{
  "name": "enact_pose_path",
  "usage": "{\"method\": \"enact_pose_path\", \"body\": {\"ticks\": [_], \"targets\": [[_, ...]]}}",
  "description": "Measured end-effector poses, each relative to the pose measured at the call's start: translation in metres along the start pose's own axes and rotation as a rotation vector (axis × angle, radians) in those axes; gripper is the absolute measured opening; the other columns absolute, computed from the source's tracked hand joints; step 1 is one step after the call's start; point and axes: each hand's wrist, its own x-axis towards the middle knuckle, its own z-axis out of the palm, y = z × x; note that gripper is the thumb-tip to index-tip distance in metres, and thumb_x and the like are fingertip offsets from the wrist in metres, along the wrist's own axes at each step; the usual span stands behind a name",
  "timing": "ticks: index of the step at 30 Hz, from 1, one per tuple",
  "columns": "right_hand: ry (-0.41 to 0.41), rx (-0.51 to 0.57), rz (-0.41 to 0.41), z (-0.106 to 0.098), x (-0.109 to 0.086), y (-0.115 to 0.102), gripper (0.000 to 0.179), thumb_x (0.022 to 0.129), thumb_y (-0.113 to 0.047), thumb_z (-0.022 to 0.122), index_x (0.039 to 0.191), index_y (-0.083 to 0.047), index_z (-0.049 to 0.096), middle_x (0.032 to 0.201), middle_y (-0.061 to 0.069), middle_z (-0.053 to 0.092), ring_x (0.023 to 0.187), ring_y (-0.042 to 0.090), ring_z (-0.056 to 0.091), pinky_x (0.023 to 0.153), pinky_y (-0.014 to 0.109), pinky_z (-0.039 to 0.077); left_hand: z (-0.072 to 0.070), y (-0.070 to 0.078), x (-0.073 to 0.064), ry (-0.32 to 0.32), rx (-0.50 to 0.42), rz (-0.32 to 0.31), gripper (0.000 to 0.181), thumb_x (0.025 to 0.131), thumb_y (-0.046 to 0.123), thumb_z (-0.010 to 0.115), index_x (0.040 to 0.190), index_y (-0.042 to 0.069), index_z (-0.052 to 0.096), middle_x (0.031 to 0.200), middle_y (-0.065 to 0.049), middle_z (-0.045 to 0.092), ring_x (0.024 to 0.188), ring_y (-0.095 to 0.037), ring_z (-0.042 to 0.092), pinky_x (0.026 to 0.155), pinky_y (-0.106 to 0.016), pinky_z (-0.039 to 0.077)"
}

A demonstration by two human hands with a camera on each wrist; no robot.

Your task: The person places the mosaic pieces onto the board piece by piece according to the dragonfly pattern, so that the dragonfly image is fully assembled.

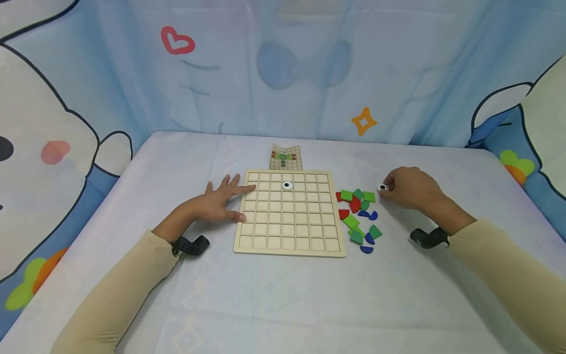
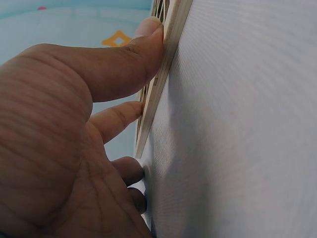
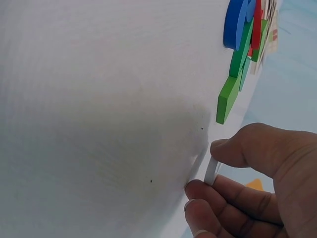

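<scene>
A square wooden grid board lies on the table, with one white eye disc in a cell of its upper part. My left hand is spread at the board's left side. Its thumb and index finger rest on the board's edge, as the left wrist view confirms. To the right of the loose pieces, my right hand pinches a second white eye disc between thumb and fingers, just above the cloth. In the head view its black pupil partly shows.
Several red, green and blue pieces lie scattered along the board's right side, some overlapping. Behind the board a small patterned grid card with a coloured figure lies slightly curled. A white cloth covers the table; a printed blue curtain hangs behind.
</scene>
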Motion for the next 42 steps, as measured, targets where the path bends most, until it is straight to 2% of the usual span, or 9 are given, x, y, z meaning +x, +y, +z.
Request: {"method": "enact_pose_path", "body": {"ticks": [32, 37, 42], "targets": [[0.059, 0.027, -0.014, 0.001, -0.002, -0.008, 0.04, 0.087, -0.026, 0.069, 0.107, 0.009, 0.067, 0.09, 0.021, 0.071, 0.074, 0.027, 0.062, 0.059, 0.038, 0.053, 0.0, 0.0, 0.001, 0.004, -0.018, 0.006, 0.082, 0.09, 0.042, 0.069, 0.157, 0.029, 0.025, 0.165, -0.017, -0.009, 0.151, -0.038, -0.018, 0.113, -0.067, -0.018], [0.076, 0.048, -0.011, 0.0, -0.005, -0.014, 0.041, 0.087, -0.025, 0.069, 0.11, 0.009, 0.065, 0.093, 0.022, 0.069, 0.071, 0.026, 0.059, 0.056, 0.034, 0.051, 0.0, 0.002, 0.001, -0.003, -0.005, -0.015, 0.082, 0.09, 0.04, 0.069, 0.157, 0.03, 0.024, 0.166, -0.014, -0.01, 0.151, -0.035, -0.019, 0.113, -0.066, -0.018], [0.087, 0.075, -0.006, -0.001, -0.008, -0.025, 0.042, 0.086, -0.025, 0.071, 0.112, 0.007, 0.065, 0.095, 0.023, 0.068, 0.072, 0.027, 0.059, 0.056, 0.033, 0.052, 0.0, 0.003, 0.0, -0.003, 0.003, -0.016, 0.082, 0.09, 0.04, 0.069, 0.158, 0.029, 0.024, 0.166, -0.015, -0.009, 0.151, -0.037, -0.019, 0.113, -0.067, -0.018]]}}
